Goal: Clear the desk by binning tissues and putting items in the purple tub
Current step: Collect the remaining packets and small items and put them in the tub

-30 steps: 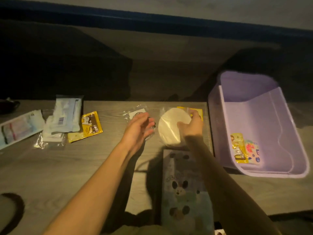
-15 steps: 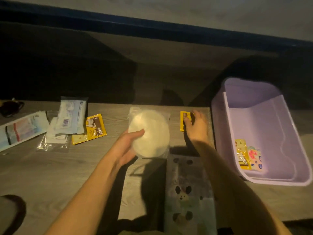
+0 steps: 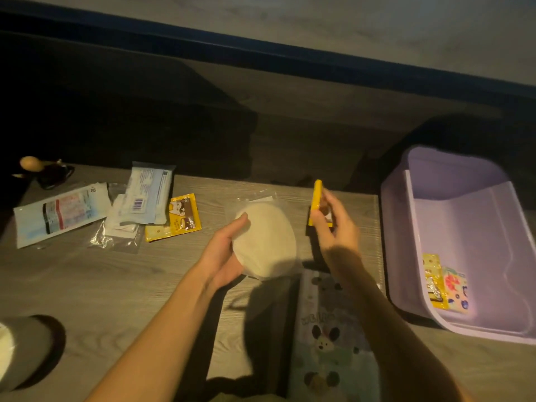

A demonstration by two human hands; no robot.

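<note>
Gripping a round white pad pack (image 3: 265, 242) in the left hand (image 3: 224, 255), right hand (image 3: 333, 227) pinching a yellow sachet (image 3: 316, 203), both left of the purple tub (image 3: 412, 256)

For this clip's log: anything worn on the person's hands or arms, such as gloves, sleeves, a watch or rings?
Nothing shows. The left hand and right hand are ungloved, and both forearms are bare as far as the frame's lower edge. No watch, bracelet or ring shows, though dim light could hide something small.

Tub (image 3: 452, 227) stands at desk (image 3: 87, 285) right end, two sachets (image 3: 445, 281) inside; packets (image 3: 145, 198) lie far left; folder (image 3: 330, 343) near front edge
</note>
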